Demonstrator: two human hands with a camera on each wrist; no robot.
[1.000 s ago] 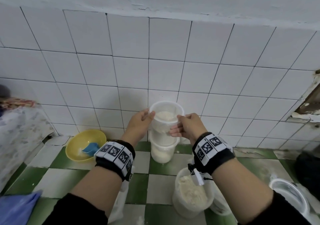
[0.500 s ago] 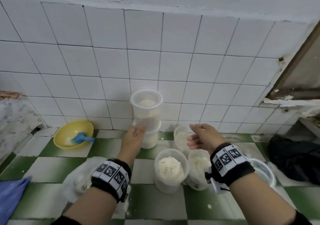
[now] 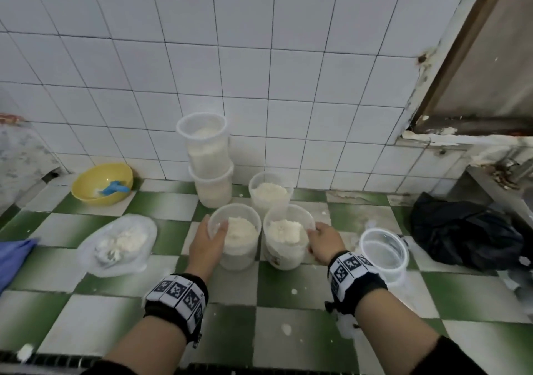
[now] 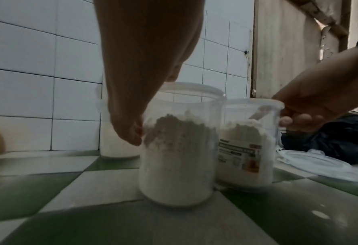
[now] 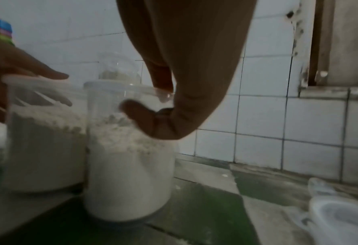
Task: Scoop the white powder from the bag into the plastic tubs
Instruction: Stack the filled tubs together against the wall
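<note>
The left hand [image 3: 208,240] grips the rim of one powder-filled tub [image 3: 240,247], thumb hooked inside the lip and fingers down the outer wall; the right hand [image 3: 325,240] pinches the rim of the neighbouring labelled tub [image 3: 284,244] in the same way, thumb inside and fingers outside. Both tubs stand upright on the green-and-white tiled floor [image 3: 274,325], just beside each other between the two hands, their walls nearly touching. Just beyond the right hand's tub stands a third filled tub [image 3: 270,194], close behind the pair, and beyond the left hand a stack of two tubs [image 3: 209,158] sits against the tiled wall [image 3: 259,57]. Outward of the left hand lies the clear plastic bag [image 3: 121,243] with white powder in it, apart from the tubs with bare floor between. Further out and toward the wall is a yellow bowl [image 3: 101,184] holding a blue scoop [image 3: 114,187]. Outward of the right hand, near its wrist, lies an empty clear tub [image 3: 385,255], and past that a black bag [image 3: 464,230]. On the near side of both wrists the floor is open, flecked with spilled powder.
</note>
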